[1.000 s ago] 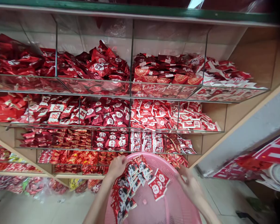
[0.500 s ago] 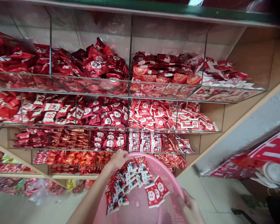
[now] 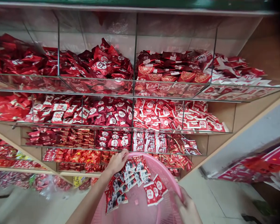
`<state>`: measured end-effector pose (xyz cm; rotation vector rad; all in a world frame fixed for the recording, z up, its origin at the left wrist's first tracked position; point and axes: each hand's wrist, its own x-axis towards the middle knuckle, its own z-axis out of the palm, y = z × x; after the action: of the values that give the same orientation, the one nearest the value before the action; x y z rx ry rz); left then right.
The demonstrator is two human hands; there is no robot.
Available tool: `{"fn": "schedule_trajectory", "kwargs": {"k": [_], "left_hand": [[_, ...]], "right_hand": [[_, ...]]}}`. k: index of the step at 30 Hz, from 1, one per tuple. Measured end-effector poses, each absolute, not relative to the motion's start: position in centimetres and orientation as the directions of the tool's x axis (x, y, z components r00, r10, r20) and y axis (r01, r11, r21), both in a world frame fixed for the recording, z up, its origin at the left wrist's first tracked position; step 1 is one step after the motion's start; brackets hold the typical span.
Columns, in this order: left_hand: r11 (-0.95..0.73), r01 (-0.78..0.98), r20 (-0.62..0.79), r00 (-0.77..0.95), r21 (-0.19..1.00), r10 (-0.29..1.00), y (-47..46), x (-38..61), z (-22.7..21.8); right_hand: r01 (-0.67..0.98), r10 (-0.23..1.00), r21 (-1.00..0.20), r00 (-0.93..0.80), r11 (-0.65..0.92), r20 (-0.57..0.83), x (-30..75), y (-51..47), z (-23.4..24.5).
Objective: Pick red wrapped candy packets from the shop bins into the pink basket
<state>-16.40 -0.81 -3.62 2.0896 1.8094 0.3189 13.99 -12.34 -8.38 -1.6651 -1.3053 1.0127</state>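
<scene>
A pink plastic basket point(image 3: 168, 180) tilts toward me at the bottom centre. Several small red snack packets point(image 3: 133, 183) lie inside it, some with black-and-white pictures, some with white circles. My left hand point(image 3: 118, 161) is closed over the basket's far left rim, just below the shelf bins. My right hand point(image 3: 188, 209) grips the basket's right rim at the lower edge of the view. In front stands a tiered display of clear bins point(image 3: 135, 90) piled with red wrapped sweets.
Clear dividers split each shelf tier into compartments point(image 3: 114, 143) of red packets. A wooden side panel point(image 3: 252, 118) slopes down on the right. Red and white cartons point(image 3: 266, 165) sit at the lower right. Bagged sweets point(image 3: 37, 182) lie at the lower left above a pale floor.
My right hand has slid down the basket's right rim toward me. The basket has dropped and tilted a little, and the packets have shifted left and lower. The view has swayed slightly.
</scene>
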Motion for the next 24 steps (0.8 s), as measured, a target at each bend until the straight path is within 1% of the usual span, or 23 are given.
{"fn": "schedule_trajectory", "kwargs": {"k": [6,10,12,13,15,17,20,22,24], "left_hand": [[-0.115,0.874,-0.019,0.141,0.472,0.990,-0.1,-16.7,-3.6],[-0.181,0.844,0.019,0.198,0.506,0.980,0.9,-16.6,-3.8],[-0.204,0.818,0.032,0.222,0.538,0.974,1.3,-16.5,-4.0],[-0.203,0.805,0.030,0.224,0.557,0.974,1.5,-16.4,-4.0],[-0.189,0.782,0.017,0.222,0.595,0.975,1.8,-16.4,-4.2],[-0.185,0.760,0.016,0.224,0.624,0.975,2.0,-16.5,-4.4],[-0.199,0.730,0.038,0.231,0.654,0.972,2.1,-16.7,-4.7],[-0.187,0.720,0.034,0.222,0.669,0.975,2.2,-16.8,-4.9],[-0.173,0.715,0.024,0.213,0.677,0.977,2.3,-16.8,-5.1]], "right_hand": [[0.453,0.982,-0.872,0.116,-0.188,-0.151,13.8,-12.4,-7.5],[0.511,0.980,-0.837,0.124,-0.197,-0.155,14.4,-12.1,-7.2],[0.546,0.979,-0.816,0.162,-0.191,-0.120,14.9,-11.2,-6.5],[0.562,0.981,-0.809,0.176,-0.171,-0.085,15.2,-10.6,-5.9],[0.586,0.981,-0.805,0.194,-0.089,0.032,15.5,-9.0,-3.8],[0.599,0.968,-0.800,0.175,0.040,0.179,15.5,-7.3,-0.9],[0.596,0.905,-0.768,0.153,0.237,0.398,14.6,-4.5,3.9],[0.615,0.847,-0.719,0.150,0.325,0.511,13.7,-2.5,6.7],[0.681,0.807,-0.643,0.127,0.352,0.577,12.7,-0.7,8.7]]}}
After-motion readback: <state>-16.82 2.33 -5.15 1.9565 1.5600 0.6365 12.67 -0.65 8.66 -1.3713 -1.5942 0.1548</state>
